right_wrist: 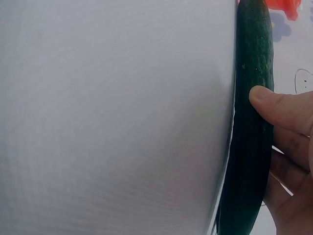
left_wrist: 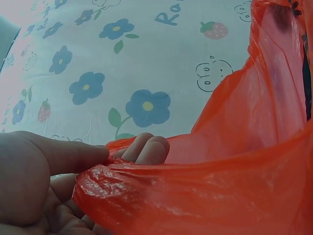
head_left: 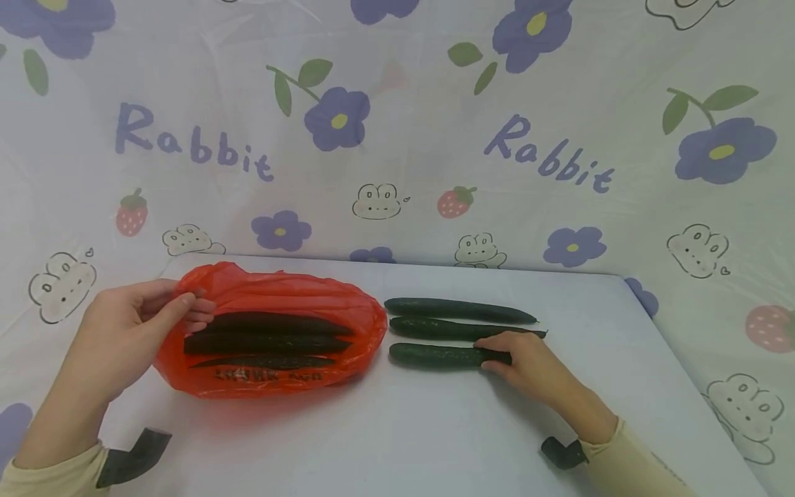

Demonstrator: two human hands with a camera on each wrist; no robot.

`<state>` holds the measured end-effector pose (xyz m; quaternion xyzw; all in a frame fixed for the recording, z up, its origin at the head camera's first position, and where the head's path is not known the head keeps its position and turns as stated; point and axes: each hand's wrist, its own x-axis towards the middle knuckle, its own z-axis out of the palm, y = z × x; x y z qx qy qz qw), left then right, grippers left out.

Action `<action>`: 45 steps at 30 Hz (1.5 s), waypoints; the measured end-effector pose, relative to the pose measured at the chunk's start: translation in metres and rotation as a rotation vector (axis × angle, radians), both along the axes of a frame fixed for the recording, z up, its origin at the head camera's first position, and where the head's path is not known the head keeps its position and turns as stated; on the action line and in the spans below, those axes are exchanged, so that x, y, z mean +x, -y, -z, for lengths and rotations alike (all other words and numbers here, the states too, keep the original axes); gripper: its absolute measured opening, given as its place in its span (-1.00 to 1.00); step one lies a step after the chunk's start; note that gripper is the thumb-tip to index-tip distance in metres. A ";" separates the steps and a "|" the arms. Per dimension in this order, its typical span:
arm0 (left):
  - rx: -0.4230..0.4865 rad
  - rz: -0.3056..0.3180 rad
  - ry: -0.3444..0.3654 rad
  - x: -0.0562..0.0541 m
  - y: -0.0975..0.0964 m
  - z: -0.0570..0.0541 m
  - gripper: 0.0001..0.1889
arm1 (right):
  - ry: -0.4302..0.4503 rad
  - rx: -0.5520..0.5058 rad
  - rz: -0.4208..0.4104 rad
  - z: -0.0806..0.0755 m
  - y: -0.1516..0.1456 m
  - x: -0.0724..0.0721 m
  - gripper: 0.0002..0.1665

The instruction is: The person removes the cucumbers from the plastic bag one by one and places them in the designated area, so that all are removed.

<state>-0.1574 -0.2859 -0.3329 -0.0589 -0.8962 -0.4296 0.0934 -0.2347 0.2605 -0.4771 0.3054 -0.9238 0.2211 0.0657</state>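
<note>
Left hand pinches the red bag, eight o'clock; right hand grips the nearest cucumber, five o'clock (grasping stage, apparently); steady lifting seems needed next!

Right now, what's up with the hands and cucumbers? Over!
Left fingers pinch red bag. Right fingers grip front loose cucumber. Two loose cucumbers behind; more cucumbers inside bag. Nothing visibly in the way.

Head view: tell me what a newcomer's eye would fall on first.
The red bag leaps out, lying on the left of the table with cucumbers inside, its edge pinched in the left grip. Next come three green cucumbers side by side to its right, the nearest held in the right grip. Behind hangs a backdrop with purple flowers.
</note>
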 end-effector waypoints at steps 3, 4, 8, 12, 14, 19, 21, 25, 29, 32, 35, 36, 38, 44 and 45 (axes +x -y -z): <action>-0.005 -0.005 0.009 0.001 0.000 -0.001 -0.68 | 0.000 0.005 0.001 0.001 -0.001 0.000 -0.58; -0.006 -0.006 0.012 0.001 0.000 -0.001 -0.68 | 0.000 0.005 0.001 0.001 -0.001 -0.001 -0.58; 0.001 -0.006 0.021 0.001 0.000 -0.002 -0.67 | -0.001 0.006 -0.001 0.002 -0.001 -0.002 -0.59; -0.001 -0.009 0.025 0.001 -0.001 -0.002 -0.66 | -0.008 0.001 -0.003 0.003 -0.002 -0.002 -0.59; -0.006 -0.012 0.025 0.000 0.000 -0.002 -0.66 | -0.012 0.002 -0.005 0.003 -0.002 -0.003 -0.58; -0.012 -0.015 0.030 0.000 0.000 -0.002 -0.66 | -0.001 0.014 0.006 0.002 -0.001 -0.003 -0.57; -0.016 -0.017 0.032 0.001 0.000 -0.002 -0.65 | 0.011 0.021 0.016 0.001 -0.001 -0.002 -0.57; -0.020 -0.019 0.030 0.000 0.000 -0.001 -0.67 | 0.027 0.021 0.024 -0.002 0.000 -0.002 -0.58; -0.020 -0.016 0.018 0.000 0.000 -0.001 -0.69 | 0.026 0.014 0.021 -0.002 0.000 -0.002 -0.58; -0.018 -0.011 0.012 -0.001 -0.001 -0.001 -0.69 | 0.016 0.012 0.021 -0.002 0.001 -0.002 -0.58; -0.017 -0.008 0.015 -0.001 -0.001 -0.001 -0.69 | 0.008 0.010 0.027 -0.001 0.001 -0.002 -0.58; -0.014 -0.007 0.015 0.000 -0.001 -0.001 -0.68 | 0.006 0.008 0.029 -0.002 0.001 -0.002 -0.57; -0.007 -0.005 0.016 0.000 -0.002 -0.001 -0.68 | 0.007 0.007 0.033 -0.001 0.002 -0.003 -0.57; -0.004 -0.006 0.004 0.000 -0.002 -0.001 -0.69 | 0.004 0.003 0.034 -0.002 0.004 -0.005 -0.56; -0.007 -0.005 0.003 0.000 -0.002 -0.001 -0.69 | 0.002 0.003 0.033 -0.003 0.004 -0.005 -0.56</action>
